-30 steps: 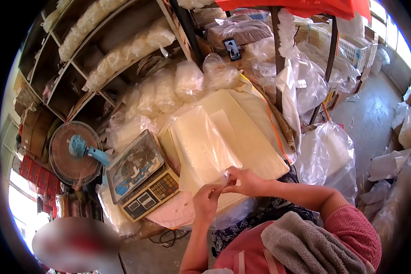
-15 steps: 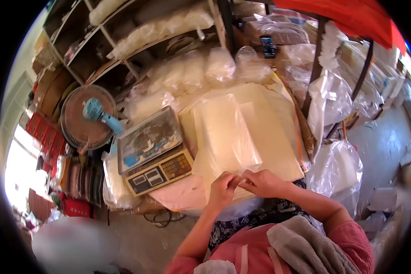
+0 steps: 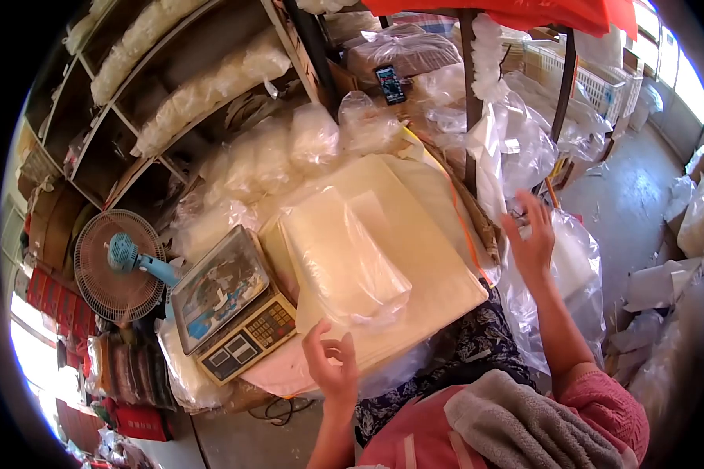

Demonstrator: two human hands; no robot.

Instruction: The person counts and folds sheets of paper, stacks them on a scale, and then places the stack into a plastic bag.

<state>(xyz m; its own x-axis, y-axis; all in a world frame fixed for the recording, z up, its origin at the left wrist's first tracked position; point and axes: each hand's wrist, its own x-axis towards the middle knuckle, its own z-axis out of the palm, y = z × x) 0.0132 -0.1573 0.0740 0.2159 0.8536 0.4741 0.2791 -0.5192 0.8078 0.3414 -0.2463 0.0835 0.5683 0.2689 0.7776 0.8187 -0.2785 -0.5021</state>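
A clear plastic bag [image 3: 344,254] with a pale, flat stack inside lies on cream sheets [image 3: 438,266] on the table. Its crumpled near end faces me. My left hand [image 3: 331,361] is just left of that end, fingers apart and curved, holding nothing. Off the table's right side, my right hand [image 3: 530,238] is raised with fingers spread, above clear plastic bags [image 3: 567,270]. Left of the filled bag stands a weighing scale [image 3: 246,332], its metal tray [image 3: 220,289] scattered with blue and white scraps.
A fan [image 3: 119,264] stands left of the scale. Filled plastic bags [image 3: 270,152] line the table's back, below wooden shelves [image 3: 184,59]. A phone [image 3: 389,84] rests at the back right. Dark posts [image 3: 472,102] rise along the right side. A towel [image 3: 516,422] lies across my lap.
Both hands have come off the bag's near end and moved apart. The right hand has swung far out to the right and up. My view has turned rightward.
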